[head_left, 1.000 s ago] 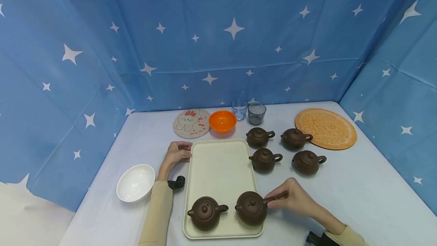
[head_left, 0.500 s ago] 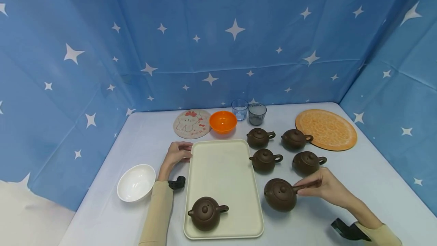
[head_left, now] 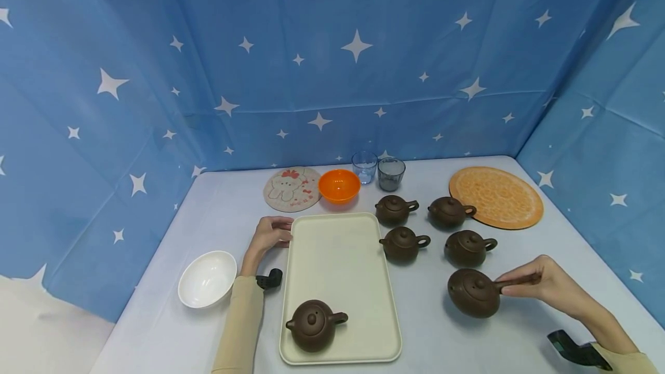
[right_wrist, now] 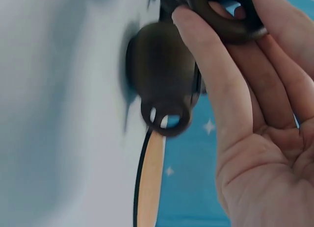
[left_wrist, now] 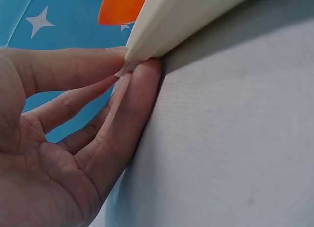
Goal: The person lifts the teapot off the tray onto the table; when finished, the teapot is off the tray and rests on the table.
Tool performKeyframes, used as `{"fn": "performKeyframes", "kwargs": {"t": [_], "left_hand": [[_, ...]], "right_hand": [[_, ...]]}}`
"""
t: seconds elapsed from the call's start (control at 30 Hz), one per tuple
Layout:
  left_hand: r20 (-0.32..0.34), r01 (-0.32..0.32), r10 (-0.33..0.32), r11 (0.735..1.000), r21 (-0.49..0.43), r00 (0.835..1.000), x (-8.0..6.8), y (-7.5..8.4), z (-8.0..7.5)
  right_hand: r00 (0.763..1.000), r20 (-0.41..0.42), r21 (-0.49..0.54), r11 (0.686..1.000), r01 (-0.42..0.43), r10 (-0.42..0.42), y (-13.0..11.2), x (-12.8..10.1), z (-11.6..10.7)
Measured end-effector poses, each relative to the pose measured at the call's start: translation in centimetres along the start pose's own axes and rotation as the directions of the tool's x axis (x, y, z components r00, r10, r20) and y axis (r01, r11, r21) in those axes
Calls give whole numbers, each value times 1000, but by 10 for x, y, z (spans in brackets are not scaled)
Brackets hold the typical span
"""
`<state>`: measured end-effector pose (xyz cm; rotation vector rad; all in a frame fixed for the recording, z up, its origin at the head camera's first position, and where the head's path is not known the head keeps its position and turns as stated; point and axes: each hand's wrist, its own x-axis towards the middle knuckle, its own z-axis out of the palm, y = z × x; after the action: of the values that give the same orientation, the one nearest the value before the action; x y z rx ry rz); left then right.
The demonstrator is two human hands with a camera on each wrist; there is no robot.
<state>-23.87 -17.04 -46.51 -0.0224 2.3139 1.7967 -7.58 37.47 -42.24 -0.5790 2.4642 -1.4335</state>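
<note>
Pinching its looped handle, the right hand [head_left: 550, 284] fingers hold a squat, matte-brown lidded teapot [head_left: 473, 293].

The dark brown clay teapot [head_left: 474, 293] that sat a second ago on the near right corner of the cream rectangular plastic tray [head_left: 337, 258] is now off it, well to the tray's right. The right hand [head_left: 550, 286] carrying it by the handle has travelled the same way, from the tray's right edge to well clear of it.
</note>
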Motion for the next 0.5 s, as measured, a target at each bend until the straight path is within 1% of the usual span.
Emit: {"fn": "performKeyframes", "kwargs": {"t": [0.03, 0.17, 0.27, 0.37, 0.5], "left_hand": [[-10, 1, -1, 1000, 2, 1000, 3, -4, 0], [-30, 6, -6, 1000, 6, 1000, 2, -3, 2], [-27, 4, -4, 1000, 5, 1000, 2, -3, 2], [-24, 2, -2, 1000, 2, 1000, 2, -4, 2], [-23, -1, 1, 1000, 1, 1000, 3, -4, 2]], "right_hand": [[1000, 2, -1, 1000, -11, 11, 2, -2, -3], [999, -2, -13, 999, -39, 39, 12, -8, -11], [999, -8, -13, 999, -33, 32, 18, -12, -15], [1000, -7, 8, 1000, -27, 27, 24, -14, -19], [999, 1, 33, 999, -40, 40, 29, -17, -23]]}}
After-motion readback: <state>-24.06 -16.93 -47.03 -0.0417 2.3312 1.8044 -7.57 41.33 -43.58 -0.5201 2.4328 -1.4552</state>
